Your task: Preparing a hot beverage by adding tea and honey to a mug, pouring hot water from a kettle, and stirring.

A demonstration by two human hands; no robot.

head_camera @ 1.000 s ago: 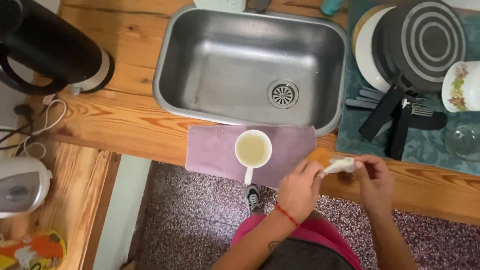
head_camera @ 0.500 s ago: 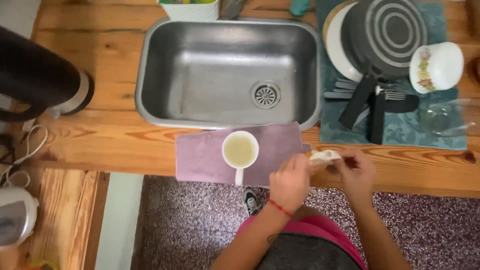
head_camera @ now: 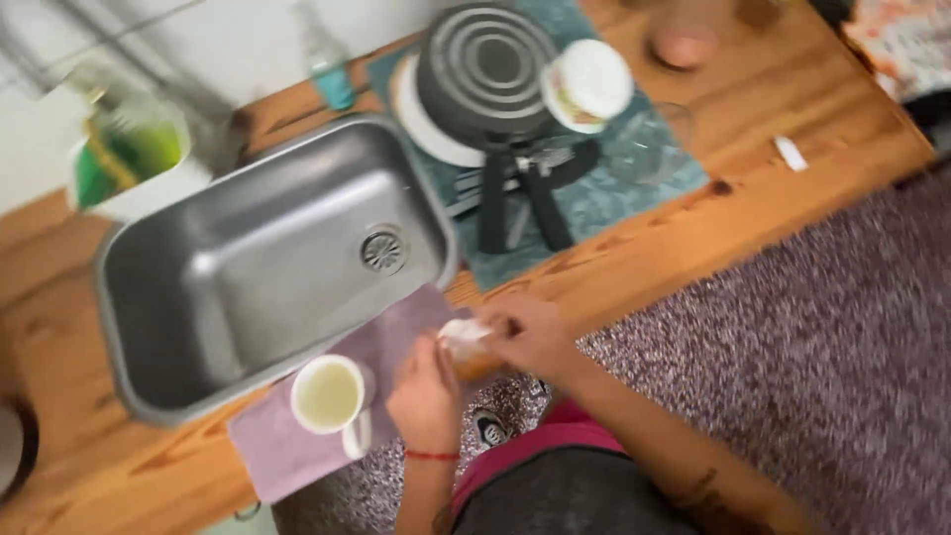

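Note:
My left hand (head_camera: 426, 396), with a red band at the wrist, and my right hand (head_camera: 530, 332) meet over the wooden counter's front edge. Between them they grip a small orange thing with a white end (head_camera: 466, 349); blur hides what it is. Just left of my left hand a white mug (head_camera: 327, 396) of pale yellowish liquid stands on a purple cloth (head_camera: 282, 451).
A steel sink (head_camera: 248, 267) lies behind the cloth. To its right a teal mat (head_camera: 614, 203) carries a dark pan (head_camera: 485, 64), plates, a flowered bowl (head_camera: 586, 84) and a glass. A white tub with green items (head_camera: 124, 163) stands at the back left. A speckled purple rug (head_camera: 792, 337) covers the floor.
The view has swung right and tilted, so the counter now runs diagonally and the kettle has left the frame. Both hands remain together on the small orange thing beside the mug.

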